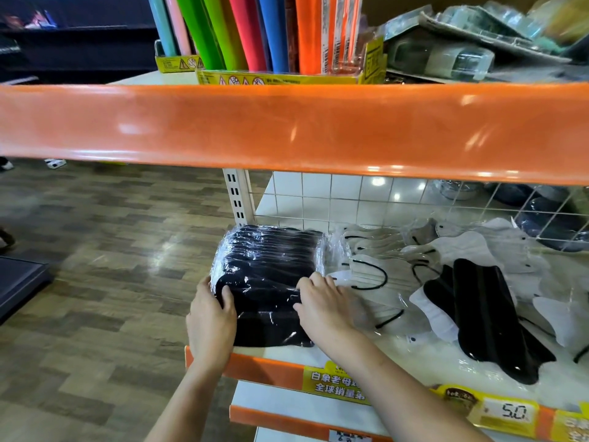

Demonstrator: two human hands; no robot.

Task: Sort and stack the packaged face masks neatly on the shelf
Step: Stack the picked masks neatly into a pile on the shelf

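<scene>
A stack of black face masks in clear plastic packets (267,269) lies at the left end of the white shelf (398,355). My left hand (212,320) grips the stack's left front corner, thumb on top. My right hand (322,303) rests on the stack's right front part, fingers curled over the top packet. To the right, white masks with black ear loops (376,275) lie loose and overlapping. A black mask in its packet (487,317) lies slanted further right among more white masks (471,247).
An orange shelf lip (287,129) hangs just above the working shelf. Coloured rolls (255,30) stand on the upper shelf. A wire grid divider (541,215) bounds the back right. Price labels (510,413) line the front edge. Wooden floor (95,266) lies to the left.
</scene>
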